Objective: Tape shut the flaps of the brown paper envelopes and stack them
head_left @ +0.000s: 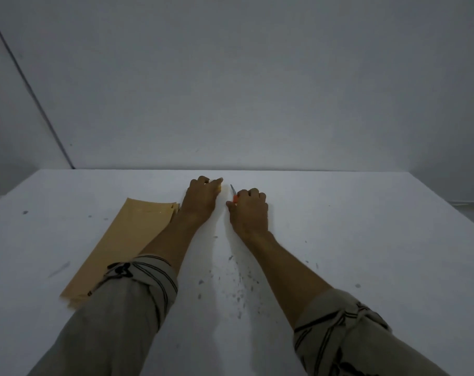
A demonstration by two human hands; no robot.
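reaching forward over the white bench (366, 240), both hands sit near its far edge. the right hand (248, 210) has its fingers curled tight round an orange-handled cutter (233, 194), blade pointing away. the left hand (202, 198) lies just beside it, fingers bent, thumb and forefinger drawn together; whether they pinch anything i cannot tell. the brown envelopes (127, 240) lie stacked flat on the bench, partly under the left forearm.
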